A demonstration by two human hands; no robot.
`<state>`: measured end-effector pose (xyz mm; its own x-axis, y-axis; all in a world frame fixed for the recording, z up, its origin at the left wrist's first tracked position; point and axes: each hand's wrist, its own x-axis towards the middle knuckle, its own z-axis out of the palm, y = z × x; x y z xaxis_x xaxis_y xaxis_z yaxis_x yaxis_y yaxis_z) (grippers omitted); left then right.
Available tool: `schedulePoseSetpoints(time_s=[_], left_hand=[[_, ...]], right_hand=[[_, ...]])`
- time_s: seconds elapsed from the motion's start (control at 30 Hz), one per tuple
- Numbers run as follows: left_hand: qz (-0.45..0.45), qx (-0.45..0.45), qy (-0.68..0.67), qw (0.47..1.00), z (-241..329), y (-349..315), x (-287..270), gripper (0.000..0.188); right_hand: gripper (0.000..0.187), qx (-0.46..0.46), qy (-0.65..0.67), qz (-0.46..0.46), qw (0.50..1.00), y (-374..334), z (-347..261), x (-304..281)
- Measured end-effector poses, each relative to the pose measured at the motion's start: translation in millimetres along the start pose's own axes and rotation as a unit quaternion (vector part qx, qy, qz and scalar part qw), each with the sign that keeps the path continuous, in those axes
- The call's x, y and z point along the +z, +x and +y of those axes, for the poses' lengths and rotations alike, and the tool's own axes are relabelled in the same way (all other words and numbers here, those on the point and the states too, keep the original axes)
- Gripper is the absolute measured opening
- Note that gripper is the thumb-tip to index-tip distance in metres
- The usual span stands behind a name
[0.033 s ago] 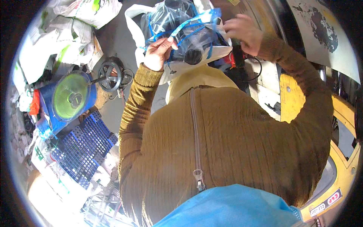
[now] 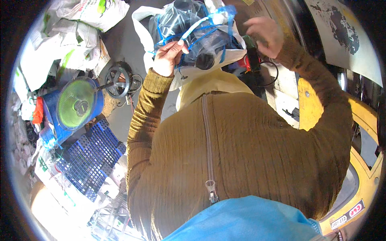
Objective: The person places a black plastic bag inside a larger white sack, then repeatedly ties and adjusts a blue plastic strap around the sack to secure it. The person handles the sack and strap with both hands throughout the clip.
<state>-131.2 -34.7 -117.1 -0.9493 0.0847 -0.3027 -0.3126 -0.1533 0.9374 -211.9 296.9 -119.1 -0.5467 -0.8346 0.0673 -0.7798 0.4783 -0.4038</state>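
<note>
My left hand [image 2: 168, 57] is closed in a pinch on the near end of a blue-edged clear plastic strip [image 2: 197, 28]. The strip runs up and to the right, ending in a bunched blue part. It lies over a white sack [image 2: 141, 18], whose mouth is folded outward and is full of clear plastic with blue bands and dark round shapes [image 2: 205, 61]. To the right of the sack, my right hand [image 2: 266, 35] hangs in the air with bent fingers spread apart. Nothing shows in it, and it does not touch the strip.
A green-bladed fan [image 2: 76, 102] stands at the left, by a blue bin [image 2: 52, 124] and a blue plastic crate [image 2: 90, 158]. White sacks [image 2: 72, 44] are piled at upper left. A yellow machine frame [image 2: 309, 102] stands close on the right.
My right hand has shifted a little to the right, away from the sack and the strip. My left hand keeps its pinch in the same place.
</note>
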Motion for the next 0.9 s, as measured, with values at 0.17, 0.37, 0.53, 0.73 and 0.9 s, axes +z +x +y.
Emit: schedulePoseSetpoints(time_s=[0.17,0.37,0.53,0.73,0.9], left_hand=[[-0.013,-0.024,-0.019,0.999,1.8,5.1,1.7,0.029],[0.016,-0.039,0.004,0.999,10.9,4.5,9.2,0.027],[-0.022,-0.076,0.03,0.996,24.5,9.2,5.8,0.026],[-0.196,0.115,0.464,0.856,29.3,66.1,13.5,0.026],[-0.27,0.397,0.644,0.596,18.8,95.8,56.0,0.021]], right_hand=[[0.029,0.347,0.527,0.036,0.775,-55.2,5.7,66.5],[0.024,0.356,0.592,0.166,0.703,-76.7,12.1,147.9],[0.009,0.228,0.703,0.389,0.55,-85.3,7.5,71.3],[0.014,0.016,0.733,0.343,0.587,-19.4,-39.5,-86.8],[0.012,-0.082,0.723,0.316,0.609,54.7,-96.0,-128.8]])
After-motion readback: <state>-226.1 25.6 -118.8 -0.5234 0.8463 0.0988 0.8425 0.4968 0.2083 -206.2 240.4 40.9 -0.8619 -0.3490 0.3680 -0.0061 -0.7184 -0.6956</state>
